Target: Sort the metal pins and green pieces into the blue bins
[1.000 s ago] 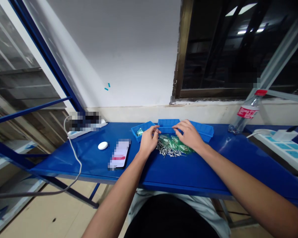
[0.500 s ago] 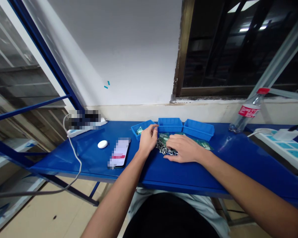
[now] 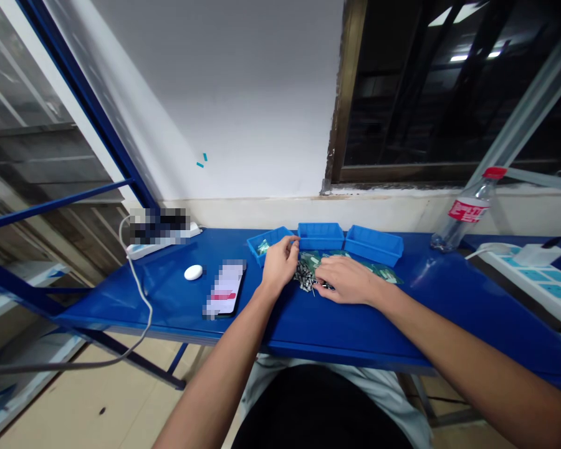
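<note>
A pile of small silver and dark metal pieces that look like screws [image 3: 303, 277] lies on the blue table between my two hands. My left hand [image 3: 279, 265] rests at the pile's left side. Its fingers are bent and drawn together near the corner of the middle blue bin; what they hold, if anything, is hidden. On the pile's right edge, my right hand [image 3: 345, 279] is palm down with curled fingers touching the pieces. Its fingertips are partly hidden, so I cannot see what is between them. Green printed plastic bags [image 3: 386, 273] lie flat behind and beside it.
Along the back stand a left blue bin [image 3: 281, 233] with a small packet inside, a middle bin [image 3: 320, 236] and a right bin [image 3: 374, 244]. A phone [image 3: 224, 290] and a white oval case [image 3: 193, 272] lie left; a bottle [image 3: 470, 209] and power strip [image 3: 533, 268] stand right.
My right hand has shifted slightly up and its fingers have drawn in, uncovering more of the pile's front. My left hand has stayed almost still.
</note>
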`<state>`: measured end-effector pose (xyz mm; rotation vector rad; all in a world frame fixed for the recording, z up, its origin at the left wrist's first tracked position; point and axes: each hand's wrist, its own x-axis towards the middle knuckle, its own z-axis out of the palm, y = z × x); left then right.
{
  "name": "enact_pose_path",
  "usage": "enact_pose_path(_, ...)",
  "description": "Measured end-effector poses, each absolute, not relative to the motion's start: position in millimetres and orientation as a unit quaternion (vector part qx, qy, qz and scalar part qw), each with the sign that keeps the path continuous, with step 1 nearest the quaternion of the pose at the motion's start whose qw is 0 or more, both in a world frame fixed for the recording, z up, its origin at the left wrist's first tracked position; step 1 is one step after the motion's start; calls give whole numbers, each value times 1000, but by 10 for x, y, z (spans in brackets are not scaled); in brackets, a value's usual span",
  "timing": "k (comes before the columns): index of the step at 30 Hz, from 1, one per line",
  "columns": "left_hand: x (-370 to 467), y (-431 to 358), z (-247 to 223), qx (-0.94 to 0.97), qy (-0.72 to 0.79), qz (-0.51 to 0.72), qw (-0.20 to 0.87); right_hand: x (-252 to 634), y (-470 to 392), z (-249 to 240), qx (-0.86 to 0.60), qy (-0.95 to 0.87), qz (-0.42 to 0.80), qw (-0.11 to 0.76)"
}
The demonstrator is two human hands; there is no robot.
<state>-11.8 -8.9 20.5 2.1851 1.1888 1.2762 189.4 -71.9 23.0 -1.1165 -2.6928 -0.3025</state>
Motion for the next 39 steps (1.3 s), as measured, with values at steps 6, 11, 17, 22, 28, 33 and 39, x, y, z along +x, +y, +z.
enact_pose_path(6, -123, -96, 200, 775, 422, 439, 168, 1931, -705, 236, -373, -918, -55, 122)
enact_pose_path(11, -126, -83, 182, 780, 425, 428, 167, 1954, -710, 255, -375, -916, -14, 144)
enact_pose_path(17, -124, -89, 193, 781, 425, 426, 167, 1952, -704, 247, -362, -918, 8, 159)
enact_pose_path(22, -127, -91, 199, 782, 425, 425, 168, 1952, -681, 216, -348, -923, -10, 166)
enact_pose_path(28, -127, -82, 196, 781, 423, 428, 168, 1921, -702, 244, -364, -917, -17, 162)
enact_pose_path(33, -119, -94, 202, 791, 413, 417, 174, 1924, -698, 255, -394, -897, 9, 199)
enact_pose_path(39, -78, -158, 236, 817, 363, 396, 210, 1991, -670, 279, -411, -870, -33, 272)
